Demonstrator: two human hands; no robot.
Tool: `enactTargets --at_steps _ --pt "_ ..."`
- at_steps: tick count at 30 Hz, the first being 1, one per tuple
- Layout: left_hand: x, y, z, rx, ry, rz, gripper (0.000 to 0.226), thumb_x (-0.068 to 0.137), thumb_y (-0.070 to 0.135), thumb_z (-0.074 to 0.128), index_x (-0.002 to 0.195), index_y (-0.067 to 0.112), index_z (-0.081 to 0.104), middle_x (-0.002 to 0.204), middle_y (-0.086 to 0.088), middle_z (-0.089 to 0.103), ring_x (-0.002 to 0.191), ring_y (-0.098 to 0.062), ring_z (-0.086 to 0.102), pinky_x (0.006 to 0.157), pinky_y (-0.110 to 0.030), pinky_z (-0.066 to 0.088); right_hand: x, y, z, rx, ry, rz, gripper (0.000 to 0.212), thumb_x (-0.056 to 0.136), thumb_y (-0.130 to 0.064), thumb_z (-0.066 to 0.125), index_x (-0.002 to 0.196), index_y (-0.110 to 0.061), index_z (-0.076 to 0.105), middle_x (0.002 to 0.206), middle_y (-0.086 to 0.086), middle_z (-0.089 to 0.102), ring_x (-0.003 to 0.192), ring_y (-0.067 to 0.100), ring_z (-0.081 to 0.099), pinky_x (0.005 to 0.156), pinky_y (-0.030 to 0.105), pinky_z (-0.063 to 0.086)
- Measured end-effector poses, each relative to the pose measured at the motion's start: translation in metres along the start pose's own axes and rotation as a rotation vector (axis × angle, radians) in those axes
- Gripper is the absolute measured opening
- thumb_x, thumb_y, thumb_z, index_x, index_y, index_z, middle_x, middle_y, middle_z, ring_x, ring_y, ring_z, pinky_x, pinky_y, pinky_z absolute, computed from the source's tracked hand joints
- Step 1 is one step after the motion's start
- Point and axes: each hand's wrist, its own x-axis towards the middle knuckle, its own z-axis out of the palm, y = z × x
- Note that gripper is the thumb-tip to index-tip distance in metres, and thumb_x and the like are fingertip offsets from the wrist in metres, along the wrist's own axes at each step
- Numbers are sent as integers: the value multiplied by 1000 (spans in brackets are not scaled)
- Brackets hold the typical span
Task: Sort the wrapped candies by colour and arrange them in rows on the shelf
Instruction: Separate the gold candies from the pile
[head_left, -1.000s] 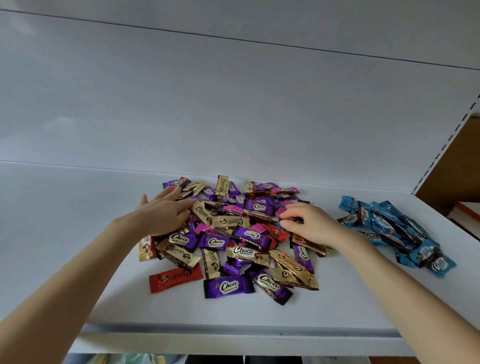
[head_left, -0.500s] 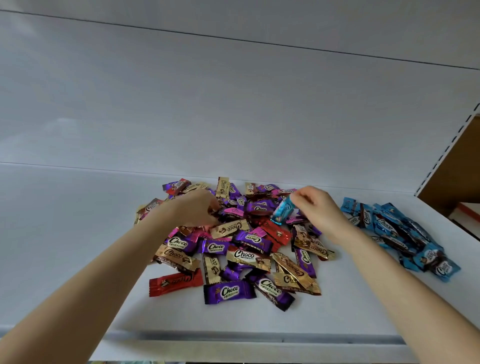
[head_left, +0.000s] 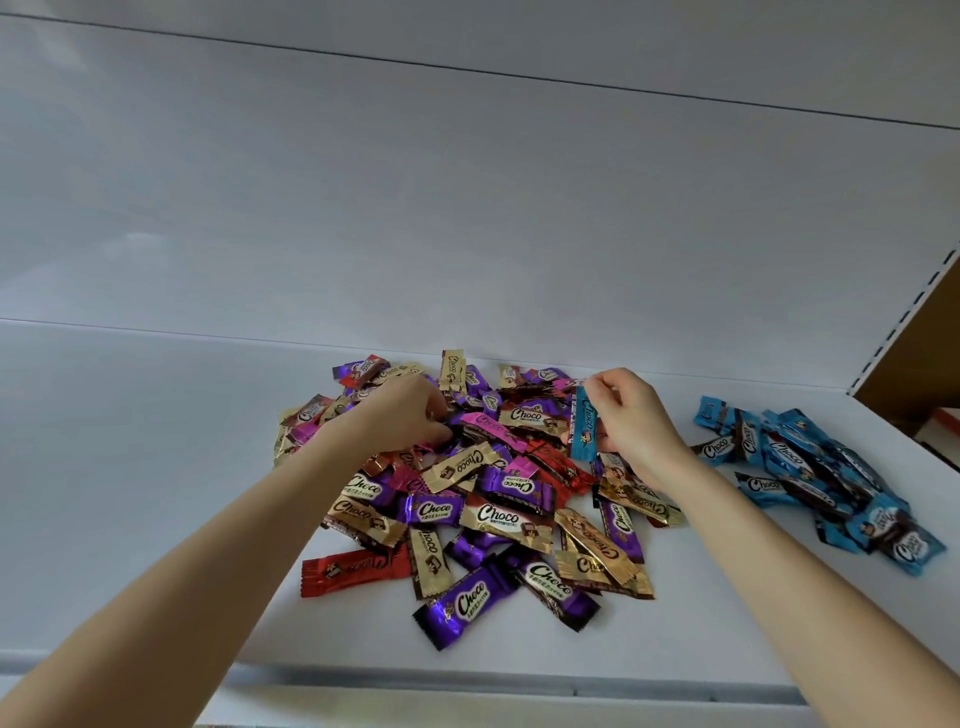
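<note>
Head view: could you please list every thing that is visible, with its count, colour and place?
mixed candy pile: one, purple, gold, red and pink pieces, middle of the shelf
blue candy pile: one, blue, right side of the shelf
single blue candy: one, blue, held above the mixed candy pile
shelf: one, white, under everything
back panel: one, white, behind the shelf
left hand: one, fingers curled into the mixed candy pile; grip unclear
right hand: one, pinches the single blue candy

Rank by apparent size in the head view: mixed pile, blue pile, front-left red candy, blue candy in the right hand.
1. Mixed pile
2. Blue pile
3. Red candy and held blue candy: alike; red lies nearer, so unranked.
</note>
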Motion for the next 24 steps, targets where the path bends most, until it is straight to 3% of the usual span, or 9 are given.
enactTargets --at_steps 5,8,14,19,24 --pt "-3 -3 -4 -324 84 -43 4 81 8 69 81 10 66 69 0 60 49 -6 49 44 -12 39 0 1 0 -63 11 -22 22 97 -28 40 107 -10 49 106 8 55 101 20 56 85 45 53" --pt "-9 -6 -11 -574 185 -75 17 79 3 70 73 16 61 72 1 62 63 -10 56 57 -14 44 2 2 -2 -100 51 -50 27 98 -27 39 112 -7 51 104 7 55 94 16 53 77 32 48" --pt "-17 -10 -25 -793 294 -124 16 82 -1 65 92 9 59 82 0 62 74 -11 60 61 -15 53 2 -2 1 -51 2 -40 23 98 -25 38 106 -7 50 85 9 57 63 18 60 56 26 47" --pt "-24 -26 -39 -870 421 -211 27 86 -4 59 112 2 58 99 -12 60 91 -25 59 77 -33 51 3 -10 3 39 -18 -15 22 99 -22 37 104 -5 49 73 6 51 41 13 52 40 24 40" --pt "-38 -20 -40 -994 345 -135 29 90 -6 52 112 11 56 91 -5 61 77 -13 61 59 -16 55 1 -27 15 66 -102 -79 26 94 -34 47 103 -10 51 63 0 43 38 8 32 37 19 27"
